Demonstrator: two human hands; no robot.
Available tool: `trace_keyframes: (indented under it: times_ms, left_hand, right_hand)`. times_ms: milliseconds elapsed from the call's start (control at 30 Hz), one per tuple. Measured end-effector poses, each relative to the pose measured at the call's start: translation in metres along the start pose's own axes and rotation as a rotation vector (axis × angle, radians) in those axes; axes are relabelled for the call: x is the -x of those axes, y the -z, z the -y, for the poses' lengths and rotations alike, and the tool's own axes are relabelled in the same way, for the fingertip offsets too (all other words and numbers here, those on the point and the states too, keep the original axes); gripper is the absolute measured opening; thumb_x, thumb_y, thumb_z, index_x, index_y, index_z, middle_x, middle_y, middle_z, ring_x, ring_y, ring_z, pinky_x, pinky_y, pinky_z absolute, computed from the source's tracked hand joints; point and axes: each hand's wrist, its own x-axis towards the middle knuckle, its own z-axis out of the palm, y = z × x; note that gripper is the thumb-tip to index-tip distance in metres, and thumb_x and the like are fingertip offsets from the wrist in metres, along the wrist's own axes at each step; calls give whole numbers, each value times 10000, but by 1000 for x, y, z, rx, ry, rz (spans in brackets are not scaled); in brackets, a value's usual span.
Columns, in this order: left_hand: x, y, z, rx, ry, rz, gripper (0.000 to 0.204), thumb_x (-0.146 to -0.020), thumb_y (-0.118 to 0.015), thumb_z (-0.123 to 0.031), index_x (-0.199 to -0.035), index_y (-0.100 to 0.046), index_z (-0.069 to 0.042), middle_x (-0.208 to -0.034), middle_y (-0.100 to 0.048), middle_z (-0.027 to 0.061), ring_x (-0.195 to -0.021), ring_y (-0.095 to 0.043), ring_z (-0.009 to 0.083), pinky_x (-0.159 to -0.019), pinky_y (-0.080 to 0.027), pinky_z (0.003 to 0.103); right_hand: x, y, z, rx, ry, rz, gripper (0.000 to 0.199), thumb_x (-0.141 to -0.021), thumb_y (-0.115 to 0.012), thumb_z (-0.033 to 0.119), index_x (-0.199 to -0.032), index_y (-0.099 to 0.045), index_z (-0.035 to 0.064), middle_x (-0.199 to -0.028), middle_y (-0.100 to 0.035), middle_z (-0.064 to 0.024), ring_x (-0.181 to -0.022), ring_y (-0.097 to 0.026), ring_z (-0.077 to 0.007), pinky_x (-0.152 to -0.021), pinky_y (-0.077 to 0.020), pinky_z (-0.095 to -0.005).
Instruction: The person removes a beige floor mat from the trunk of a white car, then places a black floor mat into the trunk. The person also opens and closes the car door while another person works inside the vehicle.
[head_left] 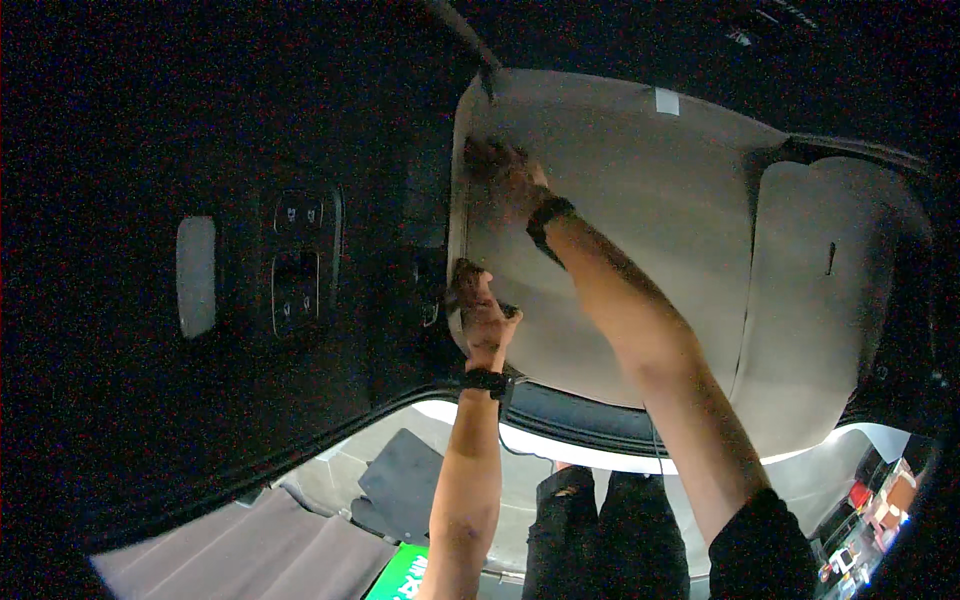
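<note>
A large grey padded panel [620, 240], like the back of a car seat, spreads across the middle of a dark vehicle interior. At its left border my left hand [485, 318] has bent fingers gripping the edge, with the thumb out to the right. Farther up along the same side, my right hand [508, 178] touches the panel near its upper left corner. Its fingers are dark and smeared, so their pose is unclear. Dark bands circle both wrists. A narrower grey panel [810, 290] adjoins on the right.
Dark side trim [130, 400] on the left carries a button panel [295, 265] and a pale oblong insert [196, 277]. A black sill [590, 418] borders the opening. Outside lie a ribbed grey mat [260, 550], dark flat pieces [400, 480], a green sign [402, 575], and assorted items [865, 540] at lower right.
</note>
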Motion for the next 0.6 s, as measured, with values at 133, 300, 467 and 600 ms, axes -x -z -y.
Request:
trace_keyframes:
  times_ms: [133, 300, 467, 600]
  left_hand:
    - [6, -2, 9, -71, -59, -82, 817, -576, -815, -125, -1250, -355, -87, -1319, -347, 197, -1257, -310, 370, -1052, -296, 414]
    - [14, -1, 3, -531, -90, -209, 698, -652, -754, -133, -1239, -388, -43, -1368, -322, 213, -1287, -290, 372, -1070, -269, 437]
    - [-10, -3, -15, -423, 34, -174, 692, -719, -664, -112, -1327, -343, -29, -1427, -286, 195, -1322, -276, 330, -1091, -229, 437]
    - [-64, -18, -6, -132, -116, -92, 895, -659, -678, -95, -1416, -204, -41, -1447, -250, 194, -1326, -253, 364, -1100, -201, 438]
  right_hand:
    - [-39, -34, -3, -79, -108, -28, 618, -854, -492, 154, -1424, -254, 148, -1396, -390, -118, -1194, -474, -282, -904, -452, -422]
    - [-61, -30, 13, -326, -259, 145, 620, -856, -492, 174, -1426, -249, 150, -1407, -370, -124, -1205, -462, -282, -904, -450, -431]
    - [-57, -28, 24, -372, -281, 201, 622, -858, -492, 194, -1427, -244, 152, -1417, -350, -130, -1217, -450, -283, -905, -449, -439]
    - [-46, -49, 13, -378, -288, 186, 624, -860, -492, 210, -1429, -240, 153, -1425, -334, -135, -1226, -441, -284, -905, -447, -445]
